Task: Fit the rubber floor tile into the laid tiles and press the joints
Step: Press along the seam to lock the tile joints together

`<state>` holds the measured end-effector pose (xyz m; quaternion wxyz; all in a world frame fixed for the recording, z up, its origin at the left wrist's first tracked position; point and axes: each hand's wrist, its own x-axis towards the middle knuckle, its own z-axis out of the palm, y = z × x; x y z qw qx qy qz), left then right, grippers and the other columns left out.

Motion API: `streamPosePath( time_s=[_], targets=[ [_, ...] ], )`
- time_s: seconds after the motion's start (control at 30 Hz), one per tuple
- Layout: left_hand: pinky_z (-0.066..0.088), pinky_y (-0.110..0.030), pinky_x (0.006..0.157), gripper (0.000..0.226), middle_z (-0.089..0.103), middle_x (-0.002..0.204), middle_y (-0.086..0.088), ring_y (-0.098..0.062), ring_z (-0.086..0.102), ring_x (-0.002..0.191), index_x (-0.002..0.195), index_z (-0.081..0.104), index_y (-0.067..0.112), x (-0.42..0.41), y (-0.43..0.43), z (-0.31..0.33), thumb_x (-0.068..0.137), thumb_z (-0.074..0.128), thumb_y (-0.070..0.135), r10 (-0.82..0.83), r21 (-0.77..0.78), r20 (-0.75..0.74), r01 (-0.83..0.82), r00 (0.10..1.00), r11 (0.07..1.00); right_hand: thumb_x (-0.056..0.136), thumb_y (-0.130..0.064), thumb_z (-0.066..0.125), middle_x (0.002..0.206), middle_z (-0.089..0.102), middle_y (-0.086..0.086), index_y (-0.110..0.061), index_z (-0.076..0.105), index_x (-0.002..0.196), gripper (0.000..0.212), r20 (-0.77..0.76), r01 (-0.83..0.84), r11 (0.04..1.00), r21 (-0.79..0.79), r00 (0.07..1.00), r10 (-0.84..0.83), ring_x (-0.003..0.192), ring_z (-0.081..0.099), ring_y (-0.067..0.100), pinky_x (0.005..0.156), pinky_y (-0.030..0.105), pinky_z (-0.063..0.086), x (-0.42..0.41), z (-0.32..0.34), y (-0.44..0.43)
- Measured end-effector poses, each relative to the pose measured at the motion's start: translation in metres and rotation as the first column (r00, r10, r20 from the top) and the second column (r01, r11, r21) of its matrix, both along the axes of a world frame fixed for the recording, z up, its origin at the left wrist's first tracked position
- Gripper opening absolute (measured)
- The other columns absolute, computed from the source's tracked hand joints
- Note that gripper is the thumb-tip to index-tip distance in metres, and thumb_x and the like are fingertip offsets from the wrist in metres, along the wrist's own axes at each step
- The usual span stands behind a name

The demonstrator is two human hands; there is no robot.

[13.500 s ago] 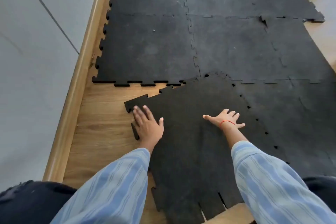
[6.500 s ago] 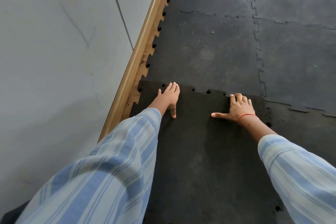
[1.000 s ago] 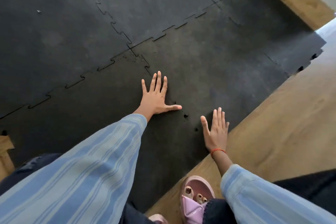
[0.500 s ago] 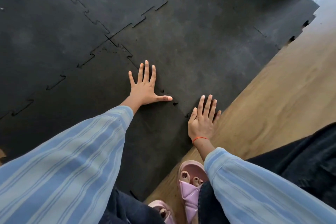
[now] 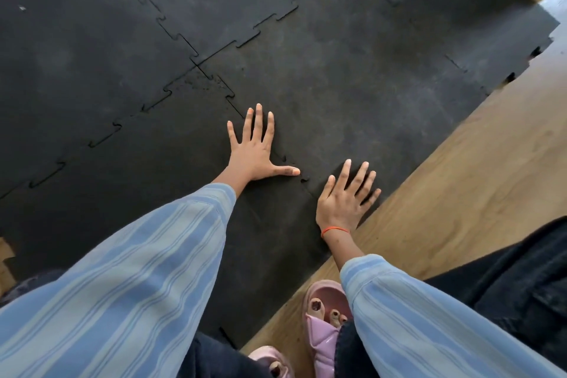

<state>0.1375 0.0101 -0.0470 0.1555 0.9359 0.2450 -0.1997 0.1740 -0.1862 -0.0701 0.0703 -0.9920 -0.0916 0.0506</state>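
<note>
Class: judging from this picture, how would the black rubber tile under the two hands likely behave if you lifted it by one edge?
The rubber tile would probably droop, being a thin sheet. It likely feels heavy for its thickness, lying flat under the left hand and right hand. Its matte grain suggests grip.

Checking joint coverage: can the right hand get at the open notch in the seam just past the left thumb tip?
Probably yes: the right hand lies flat beside the notch, nothing between them.
</note>
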Motion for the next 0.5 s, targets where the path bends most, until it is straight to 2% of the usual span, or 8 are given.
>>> streamPosePath(
  time_s=[0.1,0.17,0.23,0.37,0.5],
  targets=[
    [-0.016,-0.063,0.111,0.131,-0.035,0.156,-0.008,-0.026,-0.031,0.144,0.15,-0.025,0.019,0.001,0.003,-0.002,0.062,0.033,0.095,0.003,-0.002,0.015,-0.003,1.0,1.0,0.096,-0.039,0.026,0.153,0.03,0.019,-0.013,0.043,0.141,0.055,-0.005,0.009,0.997,0.082,1.0,-0.009,0.143,0.025,0.036,0.115,0.059,0.017,0.003,0.0,0.011],
    [-0.016,-0.061,0.112,0.118,-0.034,0.157,-0.006,-0.024,-0.03,0.145,0.151,-0.023,0.021,0.0,0.007,-0.001,0.072,0.032,0.089,-0.005,-0.028,0.025,0.005,1.0,1.0,0.096,-0.042,0.021,0.156,0.025,0.017,-0.012,0.039,0.144,0.059,-0.026,-0.135,0.978,0.157,0.99,0.141,0.146,0.021,0.031,0.118,0.054,0.012,-0.001,0.002,0.028],
    [-0.016,-0.058,0.113,0.109,-0.032,0.158,-0.004,-0.023,-0.027,0.146,0.152,-0.022,0.023,-0.003,0.01,-0.001,0.079,0.03,0.084,-0.024,-0.046,0.029,0.026,0.999,0.999,0.097,-0.044,0.017,0.159,0.019,0.012,-0.015,0.03,0.148,0.06,-0.027,-0.287,0.95,0.122,0.956,0.292,0.147,0.017,0.026,0.118,0.051,0.008,-0.007,0.0,0.041],
    [-0.017,-0.056,0.113,0.103,-0.031,0.158,-0.003,-0.022,-0.026,0.147,0.152,-0.02,0.024,-0.004,0.013,-0.005,0.081,0.028,0.081,-0.036,-0.01,0.038,0.036,0.999,0.999,0.097,-0.043,0.011,0.161,0.011,0.009,-0.019,0.017,0.152,0.06,-0.041,-0.325,0.946,-0.009,0.945,0.324,0.149,0.01,0.026,0.116,0.055,0.002,-0.01,-0.006,0.047],
    [-0.018,-0.054,0.113,0.093,-0.031,0.158,-0.001,-0.021,-0.026,0.147,0.153,-0.02,0.025,-0.002,0.012,-0.005,0.088,0.025,0.075,-0.029,-0.026,0.029,0.03,0.999,0.999,0.097,-0.041,0.006,0.161,0.005,0.005,-0.016,0.011,0.152,0.061,-0.055,-0.399,0.917,-0.008,0.916,0.398,0.149,0.002,0.02,0.117,0.052,-0.003,-0.005,-0.004,0.05]
  ],
)
